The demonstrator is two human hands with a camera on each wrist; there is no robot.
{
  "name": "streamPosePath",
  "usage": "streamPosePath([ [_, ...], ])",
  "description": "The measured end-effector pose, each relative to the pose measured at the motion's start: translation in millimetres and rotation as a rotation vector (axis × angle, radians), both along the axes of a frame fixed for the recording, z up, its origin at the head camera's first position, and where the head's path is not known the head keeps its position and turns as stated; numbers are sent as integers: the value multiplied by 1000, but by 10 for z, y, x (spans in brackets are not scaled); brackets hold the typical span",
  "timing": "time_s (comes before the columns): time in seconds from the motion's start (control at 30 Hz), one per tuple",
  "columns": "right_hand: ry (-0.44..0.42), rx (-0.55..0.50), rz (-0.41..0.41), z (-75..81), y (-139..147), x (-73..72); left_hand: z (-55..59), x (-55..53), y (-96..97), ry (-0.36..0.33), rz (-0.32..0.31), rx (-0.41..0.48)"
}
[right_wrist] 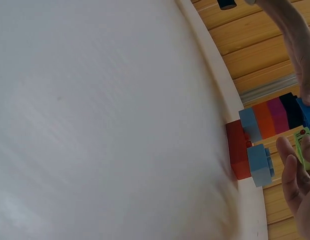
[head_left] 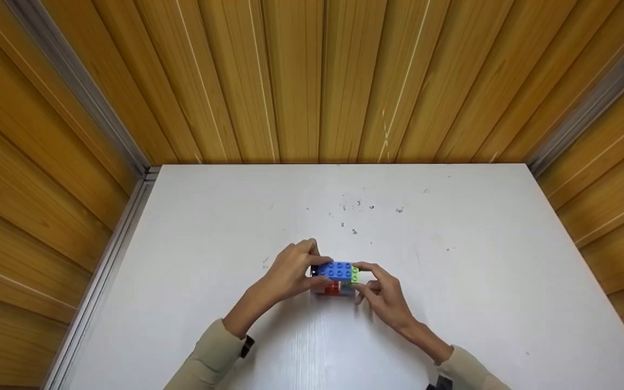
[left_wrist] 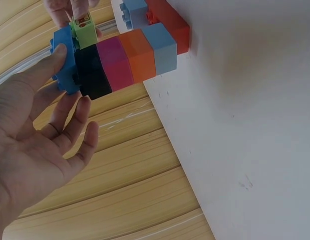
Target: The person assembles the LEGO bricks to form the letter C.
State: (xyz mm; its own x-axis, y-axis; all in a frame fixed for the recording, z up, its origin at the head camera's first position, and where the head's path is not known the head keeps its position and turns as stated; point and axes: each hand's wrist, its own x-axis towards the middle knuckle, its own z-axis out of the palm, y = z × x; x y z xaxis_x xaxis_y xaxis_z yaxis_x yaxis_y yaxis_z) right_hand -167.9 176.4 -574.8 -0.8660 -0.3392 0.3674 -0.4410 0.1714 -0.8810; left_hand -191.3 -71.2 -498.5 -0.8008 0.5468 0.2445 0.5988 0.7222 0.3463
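Note:
A tower of toy building bricks stands on the table. Its red base brick (right_wrist: 237,150) carries a light blue brick (left_wrist: 165,50), then orange (left_wrist: 138,55), magenta (left_wrist: 114,62) and black (left_wrist: 92,72) bricks. A blue brick (head_left: 336,269) lies across the top, overhanging to the right. My left hand (head_left: 290,271) grips it between thumb and fingers. With thumb and fingertips, my right hand (head_left: 387,295) pinches a printed light green brick (left_wrist: 83,31) at the blue brick's overhanging end, slightly lower. Whether those two are joined, I cannot tell.
A second light blue brick (right_wrist: 260,165) sits on the red base's other end, below the overhang, studs up. The white table (head_left: 209,216) has small dark marks and is bordered by wood-patterned walls (head_left: 296,81) at the back and sides.

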Motion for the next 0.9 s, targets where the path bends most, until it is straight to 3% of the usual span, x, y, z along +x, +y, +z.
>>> streamPosePath([
  [0.47, -51, -106, 11, -96, -57, 36, 96, -21, 16, 16, -14, -93],
  [0.9, -102, -127, 9, -82, -45, 37, 81, -17, 15, 39, -23, -80],
])
